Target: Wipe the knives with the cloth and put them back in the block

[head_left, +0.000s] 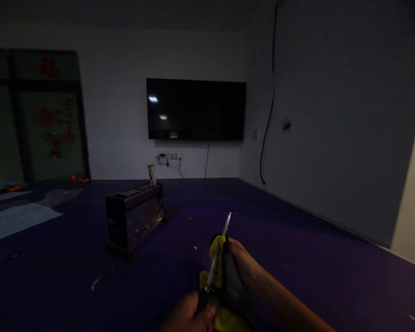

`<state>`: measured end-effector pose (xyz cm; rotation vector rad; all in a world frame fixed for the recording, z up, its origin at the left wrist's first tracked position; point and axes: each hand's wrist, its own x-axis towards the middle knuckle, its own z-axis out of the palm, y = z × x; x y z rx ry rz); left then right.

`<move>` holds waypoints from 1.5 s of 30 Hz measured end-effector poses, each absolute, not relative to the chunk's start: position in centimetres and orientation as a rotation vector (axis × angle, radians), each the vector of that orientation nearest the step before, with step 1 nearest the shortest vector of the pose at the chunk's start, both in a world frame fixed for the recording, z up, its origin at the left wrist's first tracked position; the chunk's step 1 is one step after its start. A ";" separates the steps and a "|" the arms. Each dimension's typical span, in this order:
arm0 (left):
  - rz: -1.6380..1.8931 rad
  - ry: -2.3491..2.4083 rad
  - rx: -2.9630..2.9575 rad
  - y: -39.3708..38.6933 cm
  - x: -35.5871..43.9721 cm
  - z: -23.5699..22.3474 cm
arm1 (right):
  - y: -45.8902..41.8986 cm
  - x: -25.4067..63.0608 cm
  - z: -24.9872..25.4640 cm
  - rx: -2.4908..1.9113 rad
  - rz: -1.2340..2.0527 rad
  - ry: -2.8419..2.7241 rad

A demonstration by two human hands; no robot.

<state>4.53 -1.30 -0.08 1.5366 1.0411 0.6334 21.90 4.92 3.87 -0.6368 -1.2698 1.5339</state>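
Low in the middle, my left hand [190, 316] is closed round the dark handle of a slim, pale metal rod that looks like a sharpening steel [213, 269]. The rod slants up and away to the right, its tip bare. A yellow and grey cloth [233, 276] is wrapped round part of the shaft and hangs below it. My right hand [242, 260] pinches this cloth against the rod from the right side; some of its fingers are hidden behind the fabric. Ahead and to the left stands a dark, clear-sided knife block [134, 216], apart from both hands.
A patterned upright piece [152, 175] stands at the block's far end. Papers [20, 219] and clear plastic [60, 197] lie on the purple surface [193, 210] at left, with small orange things [85, 180] beyond. Scraps [95, 283] are scattered about. A television [196, 109] hangs on the far wall.
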 end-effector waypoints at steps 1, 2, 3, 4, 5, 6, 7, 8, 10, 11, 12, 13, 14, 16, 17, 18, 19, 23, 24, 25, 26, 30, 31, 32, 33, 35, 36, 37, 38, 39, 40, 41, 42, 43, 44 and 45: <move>0.629 1.030 1.533 -1.3 4.5 -0.1 | 4.9 21.8 3.9 -0.628 1.536 -1.256; 0.631 1.021 1.526 -1.4 4.5 -0.1 | 4.9 21.7 3.8 -0.619 1.538 -1.244; 0.632 1.019 1.516 -1.4 4.5 -0.1 | 4.9 21.7 3.8 -0.611 1.542 -1.236; 0.640 1.015 1.512 -1.4 4.4 -0.1 | 5.0 21.6 3.7 -0.605 1.546 -1.233; 0.649 1.009 1.517 -1.5 4.3 -0.1 | 5.0 21.5 3.7 -0.602 1.553 -1.233; 0.661 0.998 1.529 -1.5 4.3 -0.1 | 5.0 21.5 3.6 -0.601 1.559 -1.233; 0.664 0.987 1.545 -1.5 4.2 -0.1 | 5.0 21.4 3.6 -0.601 1.566 -1.236; 0.669 0.974 1.560 -1.4 4.2 -0.2 | 5.0 21.3 3.5 -0.599 1.574 -1.241; 0.675 0.952 1.572 -1.4 4.1 -0.3 | 4.9 21.2 3.5 -0.583 1.590 -1.257; 0.670 0.951 1.570 -1.3 4.1 -0.4 | 4.9 21.2 3.5 -0.571 1.597 -1.268; 0.668 0.954 1.568 -1.2 4.2 -0.5 | 4.8 21.1 3.6 -0.561 1.603 -1.277; 0.666 0.958 1.569 -1.2 4.2 -0.6 | 4.7 21.1 3.6 -0.556 1.609 -1.286; 0.668 0.959 1.572 -1.1 4.2 -0.6 | 4.6 21.0 3.6 -0.557 1.612 -1.292; 0.669 0.963 1.577 -1.0 4.3 -0.7 | 4.5 21.0 3.6 -0.571 1.614 -1.302; 0.666 0.966 1.580 -1.0 4.4 -0.7 | 4.5 21.0 3.5 -0.577 1.615 -1.304; 0.662 0.975 1.581 -1.0 4.4 -0.6 | 4.5 20.9 3.5 -0.580 1.617 -1.307; 0.655 0.985 1.578 -1.0 4.5 -0.5 | 4.5 20.9 3.4 -0.577 1.620 -1.311; 0.648 1.013 1.561 -1.0 4.5 -0.6 | 4.7 20.9 3.1 -0.573 1.617 -1.336; 0.659 1.000 1.563 -1.0 4.4 -0.8 | 4.7 20.9 3.0 -0.579 1.609 -1.346; 0.671 0.981 1.569 -1.0 4.4 -0.9 | 4.8 20.9 2.9 -0.586 1.600 -1.355; 0.681 0.964 1.576 -0.9 4.4 -1.1 | 4.8 20.9 2.9 -0.591 1.593 -1.363; 0.664 0.990 1.571 -0.8 4.4 -1.3 | 4.6 20.9 3.1 -0.573 1.582 -1.386; 0.661 1.003 1.562 -0.9 4.4 -1.2 | 4.5 20.9 3.2 -0.562 1.583 -1.394; 0.663 1.006 1.555 -0.9 4.4 -1.1 | 4.4 20.8 3.3 -0.552 1.586 -1.405; 0.663 0.999 1.550 -1.0 4.4 -0.9 | 4.3 20.8 3.5 -0.544 1.591 -1.415; 0.664 0.979 1.548 -1.0 4.4 -0.9 | 4.1 20.8 3.7 -0.537 1.600 -1.424; 0.665 0.969 1.553 -1.0 4.3 -0.9 | 4.1 20.8 3.7 -0.536 1.601 -1.428; 0.667 0.958 1.558 -1.0 4.3 -1.0 | 4.1 20.8 3.8 -0.536 1.601 -1.430; 0.672 0.951 1.565 -0.9 4.3 -1.2 | 4.1 20.8 3.8 -0.536 1.598 -1.432; 0.678 0.945 1.571 -0.8 4.3 -1.4 | 4.1 20.8 3.8 -0.536 1.593 -1.432; 0.687 0.941 1.574 -0.7 4.3 -1.6 | 4.1 20.8 3.7 -0.534 1.592 -1.435; 0.687 0.941 1.571 -0.6 4.3 -1.8 | 4.1 20.8 3.7 -0.529 1.595 -1.439; 0.686 0.948 1.565 -0.5 4.3 -1.9 | 4.2 20.8 3.6 -0.520 1.598 -1.441; 0.683 0.958 1.558 -0.5 4.3 -1.9 | 4.2 20.8 3.6 -0.512 1.601 -1.441; 0.680 0.968 1.554 -0.5 4.3 -1.9 | 4.2 20.8 3.5 -0.506 1.602 -1.437; 0.677 0.980 1.550 -0.5 4.3 -1.8 | 4.2 20.7 3.5 -0.504 1.602 -1.430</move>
